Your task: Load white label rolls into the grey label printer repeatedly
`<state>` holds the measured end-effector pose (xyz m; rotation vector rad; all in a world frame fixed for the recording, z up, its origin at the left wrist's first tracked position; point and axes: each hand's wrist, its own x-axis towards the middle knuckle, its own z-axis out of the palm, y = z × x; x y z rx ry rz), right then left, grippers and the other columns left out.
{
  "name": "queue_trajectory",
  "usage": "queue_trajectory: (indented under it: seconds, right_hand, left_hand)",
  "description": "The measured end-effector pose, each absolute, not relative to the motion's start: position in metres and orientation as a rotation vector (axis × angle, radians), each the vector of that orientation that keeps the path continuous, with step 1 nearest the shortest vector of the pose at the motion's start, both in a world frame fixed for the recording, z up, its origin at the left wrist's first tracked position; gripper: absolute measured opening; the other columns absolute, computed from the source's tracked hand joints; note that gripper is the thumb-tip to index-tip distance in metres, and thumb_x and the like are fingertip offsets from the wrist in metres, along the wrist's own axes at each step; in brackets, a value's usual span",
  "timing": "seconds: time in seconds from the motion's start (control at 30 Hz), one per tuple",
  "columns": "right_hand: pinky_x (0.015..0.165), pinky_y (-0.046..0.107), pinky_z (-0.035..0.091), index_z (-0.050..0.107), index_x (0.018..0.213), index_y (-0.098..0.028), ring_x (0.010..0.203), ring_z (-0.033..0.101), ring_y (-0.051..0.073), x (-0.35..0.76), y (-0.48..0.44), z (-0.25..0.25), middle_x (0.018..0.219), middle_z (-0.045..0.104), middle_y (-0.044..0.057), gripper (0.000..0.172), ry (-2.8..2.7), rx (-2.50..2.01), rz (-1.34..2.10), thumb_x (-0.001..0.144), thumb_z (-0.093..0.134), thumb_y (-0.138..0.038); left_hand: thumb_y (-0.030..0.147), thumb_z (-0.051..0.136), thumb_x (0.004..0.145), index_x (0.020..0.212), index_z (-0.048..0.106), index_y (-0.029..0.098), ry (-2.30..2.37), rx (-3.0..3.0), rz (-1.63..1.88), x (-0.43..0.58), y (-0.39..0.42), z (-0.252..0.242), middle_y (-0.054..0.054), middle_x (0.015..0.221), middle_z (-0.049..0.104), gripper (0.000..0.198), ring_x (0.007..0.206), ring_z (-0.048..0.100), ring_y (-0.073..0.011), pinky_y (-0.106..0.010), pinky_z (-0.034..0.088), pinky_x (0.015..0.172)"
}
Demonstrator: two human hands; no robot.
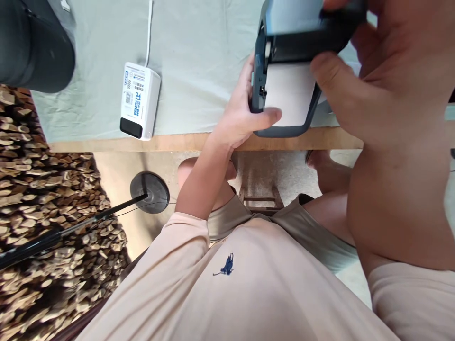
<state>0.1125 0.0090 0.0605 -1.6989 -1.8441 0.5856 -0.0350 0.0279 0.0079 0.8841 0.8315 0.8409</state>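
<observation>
A dark blue-grey device [282, 131] with a raised lid [298, 16] is held at the table's front edge. Inside it lies a white roll or pad [289, 94]. My left hand [245, 111] wraps round the device's left side, its thumb over the white material. My right hand [351, 85] grips the lid at the upper right, thumb on the lower edge of its black inner part. Some right fingers are hidden behind the lid or cut off by the frame.
A white box-shaped device [138, 102] with a label and cable stands left on the cloth-covered table [192, 71]. A black cylindrical object [35, 47] is at the upper left. Below are stacked firewood [53, 208], a round stand base [150, 192] and a wooden stool [261, 201].
</observation>
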Motion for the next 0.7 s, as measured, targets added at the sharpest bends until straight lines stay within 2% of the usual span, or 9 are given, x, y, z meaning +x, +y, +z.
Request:
queue_trajectory:
  seconds: [0.07, 0.17, 0.33, 0.5, 0.57, 0.7]
  right_hand:
    - [0.088, 0.011, 0.034, 0.043, 0.102, -0.019, 0.107, 0.033, 0.001, 0.114, 0.005, 0.060, 0.110, 0.032, -0.003, 0.039, -2.045, -1.575, 0.529, 0.064, 0.034, -0.025]
    - [0.099, 0.011, 0.029, 0.044, 0.100, -0.020, 0.112, 0.029, 0.000, 0.115, 0.002, 0.058, 0.114, 0.026, -0.003, 0.038, -2.204, -1.512, 0.601, 0.066, 0.034, -0.032]
    - [0.095, 0.013, 0.032, 0.040, 0.105, -0.022, 0.109, 0.031, 0.000, 0.114, 0.001, 0.059, 0.112, 0.030, -0.004, 0.039, -2.184, -1.490, 0.583, 0.070, 0.029, -0.034]
    - [0.100, 0.012, 0.029, 0.025, 0.115, -0.025, 0.110, 0.029, 0.002, 0.112, 0.003, 0.062, 0.114, 0.029, -0.009, 0.052, -2.165, -1.494, 0.721, 0.066, 0.036, -0.034]
    - [0.099, 0.011, 0.028, 0.025, 0.114, -0.027, 0.110, 0.028, 0.000, 0.111, 0.004, 0.062, 0.114, 0.028, -0.011, 0.050, -2.214, -1.506, 0.695, 0.066, 0.035, -0.035]
    - [0.095, 0.014, 0.030, 0.024, 0.114, -0.029, 0.111, 0.027, 0.002, 0.111, 0.005, 0.062, 0.115, 0.026, -0.012, 0.049, -2.357, -1.520, 0.579, 0.067, 0.032, -0.036]
  left_hand:
    - [-0.003, 0.033, 0.057, 0.111, 0.024, 0.021, 0.854, 0.968, 0.821, -0.037, 0.027, 0.006, 0.007, 0.081, 0.051, 0.059, 0.085, 0.051, -0.0110, -0.018, 0.041, 0.067]
    - [0.003, 0.048, 0.055, 0.108, 0.025, 0.029, 0.734, 0.973, 0.852, -0.038, 0.025, 0.003, 0.006, 0.090, 0.051, 0.063, 0.087, 0.051, -0.0112, -0.017, 0.044, 0.066]
    - [0.018, 0.033, 0.070, 0.109, 0.023, 0.028, 0.608, 0.901, 0.924, -0.036, 0.023, 0.006, 0.003, 0.090, 0.053, 0.041, 0.096, 0.047, -0.0113, -0.018, 0.046, 0.066]
    - [0.011, 0.030, 0.069, 0.109, 0.027, 0.015, 0.815, 0.977, 0.832, -0.032, 0.021, 0.014, 0.004, 0.081, 0.053, 0.039, 0.094, 0.047, -0.0120, -0.019, 0.043, 0.062]
    - [0.012, 0.028, 0.070, 0.106, 0.031, 0.017, 0.864, 0.963, 0.801, -0.033, 0.020, 0.014, 0.003, 0.083, 0.053, 0.037, 0.093, 0.048, -0.0119, -0.018, 0.043, 0.063]
    - [0.021, 0.038, 0.067, 0.101, 0.036, 0.023, 0.781, 0.876, 0.863, -0.035, 0.019, 0.009, 0.002, 0.086, 0.053, 0.034, 0.088, 0.050, -0.0130, -0.017, 0.044, 0.060]
